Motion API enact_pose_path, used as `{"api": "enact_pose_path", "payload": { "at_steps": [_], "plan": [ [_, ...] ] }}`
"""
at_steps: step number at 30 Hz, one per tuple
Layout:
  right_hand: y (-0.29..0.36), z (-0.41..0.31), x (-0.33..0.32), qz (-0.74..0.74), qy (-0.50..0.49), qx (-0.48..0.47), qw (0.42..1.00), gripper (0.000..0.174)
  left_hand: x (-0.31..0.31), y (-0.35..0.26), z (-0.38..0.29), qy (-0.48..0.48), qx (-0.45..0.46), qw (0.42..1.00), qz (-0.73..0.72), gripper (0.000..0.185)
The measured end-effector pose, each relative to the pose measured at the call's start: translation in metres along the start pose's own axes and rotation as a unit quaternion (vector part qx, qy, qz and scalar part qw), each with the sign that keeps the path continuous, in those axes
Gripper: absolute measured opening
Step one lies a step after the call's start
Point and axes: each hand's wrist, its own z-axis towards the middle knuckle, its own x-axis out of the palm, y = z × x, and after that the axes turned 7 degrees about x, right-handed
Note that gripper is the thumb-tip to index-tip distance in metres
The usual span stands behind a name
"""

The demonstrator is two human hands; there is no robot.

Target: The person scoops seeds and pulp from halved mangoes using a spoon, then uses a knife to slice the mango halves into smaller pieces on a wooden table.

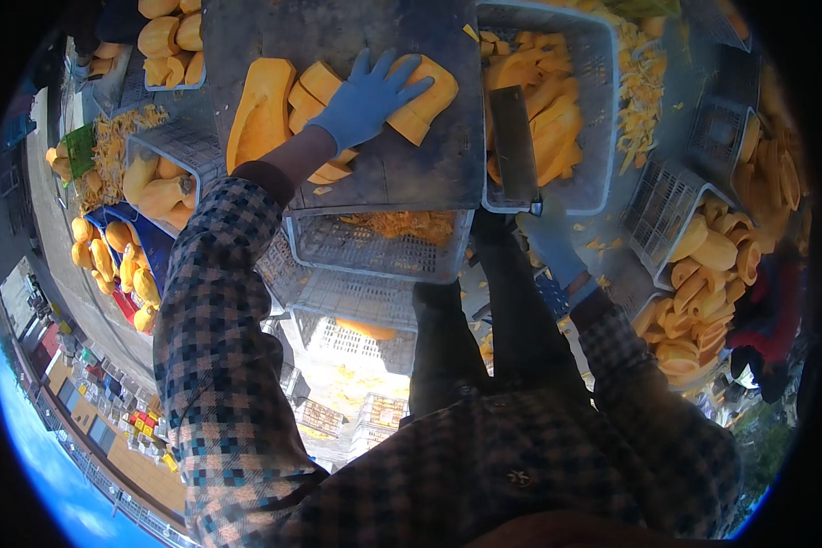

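Observation:
My left hand (pixel 375 99), in a blue glove, lies with fingers spread over the squash pieces on the dark board (pixel 418 181). Under its fingertips is a cut squash piece (pixel 428 96); several chunks (pixel 308 103) lie beneath the palm and wrist. To their left rests a long hollowed squash half (pixel 260 103). My right hand (pixel 551 229), gloved too, grips the handle of a broad-bladed cleaver (pixel 514 140). The blade points away from me, above a grey plastic crate (pixel 613 137) of squash pieces (pixel 555 130) at the board's right side.
Below the board's near edge sits a crate (pixel 383 264) with orange scraps. Crates of whole squash (pixel 157 188) stand at left, and halved squash (pixel 709 274) are heaped at right. Peelings (pixel 640 89) lie beyond the right crate. A person in red (pixel 770 308) is at the far right.

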Motion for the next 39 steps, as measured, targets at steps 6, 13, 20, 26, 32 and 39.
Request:
{"api": "enact_pose_path", "payload": {
  "at_steps": [6,13,20,26,32,39],
  "plan": [
    [-0.013,0.004,0.005,0.047,0.001,0.044,0.998,0.041,0.0,0.007,0.024,-0.08,0.088,0.993,0.001,0.077],
    [0.011,0.047,0.014,0.011,-0.015,-0.052,0.998,0.032,-0.002,-0.031,0.049,-0.058,-0.152,0.975,-0.153,0.098],
    [0.056,0.095,0.001,-0.228,-0.08,-0.19,0.952,0.025,0.016,-0.055,0.07,-0.184,-0.353,0.897,-0.193,0.093],
    [0.061,0.098,0.004,-0.3,-0.062,-0.217,0.927,0.022,0.051,-0.052,0.086,-0.431,-0.42,0.737,-0.307,0.067],
    [0.086,0.064,0.002,-0.226,-0.099,-0.244,0.938,0.024,0.063,-0.048,0.084,-0.471,-0.423,0.698,-0.334,0.05],
    [0.094,0.041,0.047,-0.245,-0.086,-0.257,0.931,0.024,0.065,-0.048,0.087,-0.44,-0.504,0.66,-0.341,0.04]
  ]
}}
